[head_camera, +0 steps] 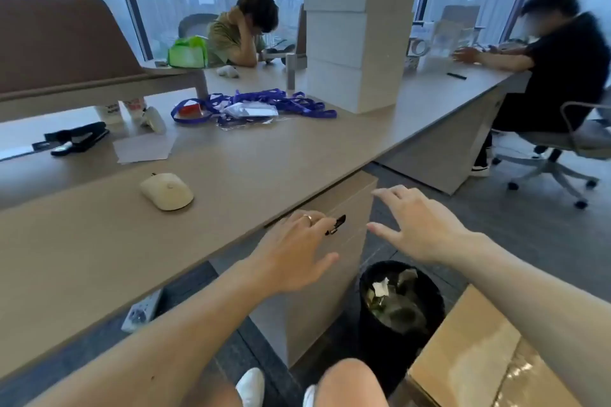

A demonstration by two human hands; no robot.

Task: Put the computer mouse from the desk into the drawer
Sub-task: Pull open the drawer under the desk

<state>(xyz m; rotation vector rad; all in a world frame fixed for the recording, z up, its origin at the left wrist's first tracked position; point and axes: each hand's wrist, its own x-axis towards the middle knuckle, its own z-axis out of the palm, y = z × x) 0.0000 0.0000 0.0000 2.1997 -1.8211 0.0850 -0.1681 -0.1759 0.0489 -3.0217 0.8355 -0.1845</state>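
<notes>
Below, the drawer [317, 208] is closed, both the left hand [294, 251] and right hand [420, 228] spread empty; bin [401, 304] holds paper scraps.

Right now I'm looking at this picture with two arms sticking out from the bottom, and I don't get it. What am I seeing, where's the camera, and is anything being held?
There is no machine here. A person wears a wide-angle camera on the head, so you look forward and down along their own bare arms. The left hand, which wears a ring, reaches toward the black handle of the beige under-desk drawer cabinet, which looks closed. The right hand hovers open beside it. Neither hand holds anything. On the long beige desk lie a cream computer mouse, untouched, plus a tangle of blue lanyards, a black stapler and a stack of white boxes. A black wastebasket stands on the floor. Two other people sit further along.
</notes>
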